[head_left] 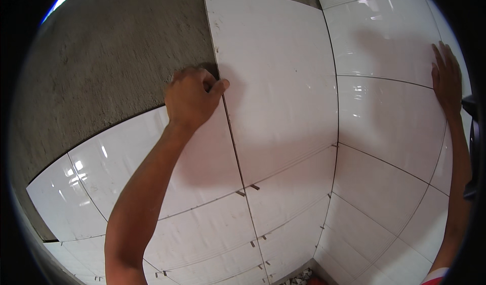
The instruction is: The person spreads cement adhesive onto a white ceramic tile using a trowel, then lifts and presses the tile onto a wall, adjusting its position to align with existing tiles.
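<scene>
My left hand [195, 95] grips the left edge of a large white wall tile [278, 77]. Its thumb lies over the tile's face, and its curled fingers are by the bare cement, their tips hidden. This tile stands higher than the white tile [197, 153] to its left, with a dark joint between them. On the adjoining wall at the right, my right hand [446, 77] rests with fingers stretched over a glossy white tile [390, 37], holding nothing.
Rough grey cement [116, 57] fills the upper left. Small dark wedges [254, 187] stick out of the joints between lower tile rows. The tiled walls meet at an inside corner [337, 118]. Broken rubble [298, 277] lies at the foot of the wall. A dark object [473, 148] juts in at the right rim.
</scene>
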The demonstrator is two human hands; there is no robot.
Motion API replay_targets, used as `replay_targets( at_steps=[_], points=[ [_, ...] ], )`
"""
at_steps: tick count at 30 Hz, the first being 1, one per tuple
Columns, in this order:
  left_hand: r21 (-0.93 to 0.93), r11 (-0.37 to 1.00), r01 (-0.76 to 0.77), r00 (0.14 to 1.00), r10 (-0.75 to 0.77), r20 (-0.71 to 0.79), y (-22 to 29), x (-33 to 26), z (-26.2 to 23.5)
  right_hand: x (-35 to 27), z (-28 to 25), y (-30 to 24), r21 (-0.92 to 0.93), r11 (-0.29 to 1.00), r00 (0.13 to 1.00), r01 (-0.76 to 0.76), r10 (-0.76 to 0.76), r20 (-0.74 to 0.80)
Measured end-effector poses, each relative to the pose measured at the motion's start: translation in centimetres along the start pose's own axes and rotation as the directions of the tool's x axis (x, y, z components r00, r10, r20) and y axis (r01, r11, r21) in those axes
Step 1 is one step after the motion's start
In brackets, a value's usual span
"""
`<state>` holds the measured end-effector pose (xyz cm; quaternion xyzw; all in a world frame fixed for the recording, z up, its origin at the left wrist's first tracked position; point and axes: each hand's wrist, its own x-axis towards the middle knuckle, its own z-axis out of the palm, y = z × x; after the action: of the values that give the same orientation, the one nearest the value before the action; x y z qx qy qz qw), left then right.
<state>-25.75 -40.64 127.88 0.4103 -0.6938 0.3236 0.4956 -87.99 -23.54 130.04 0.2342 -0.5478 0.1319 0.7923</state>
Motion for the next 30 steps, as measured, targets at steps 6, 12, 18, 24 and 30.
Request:
replay_targets(
  at_steps=[6, 12, 18, 24, 30],
  points=[
    [0.030, 0.999, -0.018, 1.000, 0.019, -0.024, 0.6, -0.5, 0.5, 2.3, -0.9, -2.4, 0.133, 0.991, 0.971, 0.012, 0.020, -0.236],
    [-0.056, 0.992, 0.116, 0.992, -0.113, 0.064, 1.9, -0.3, 0.3, 11.9, 0.2, -14.1, 0.693, 0.707, 0.973, 0.144, 0.028, -0.230],
    [-0.062, 0.980, 0.188, 0.982, -0.185, 0.047, 2.9, -0.2, 0.4, 22.8, 4.8, -24.2, 0.954, 0.298, 0.997, 0.023, -0.074, -0.001],
    [-0.056, 0.976, 0.209, 0.977, -0.206, 0.051, 3.3, 0.0, 0.6, 25.6, 8.4, -29.3, 0.953, 0.271, 0.988, -0.138, -0.031, 0.152],
    [0.019, 0.963, 0.269, 0.961, -0.270, 0.067, 2.8, -0.2, 1.2, 26.6, 8.7, -29.8, 0.974, 0.203, 0.994, 0.105, -0.008, -0.106]
  ],
)
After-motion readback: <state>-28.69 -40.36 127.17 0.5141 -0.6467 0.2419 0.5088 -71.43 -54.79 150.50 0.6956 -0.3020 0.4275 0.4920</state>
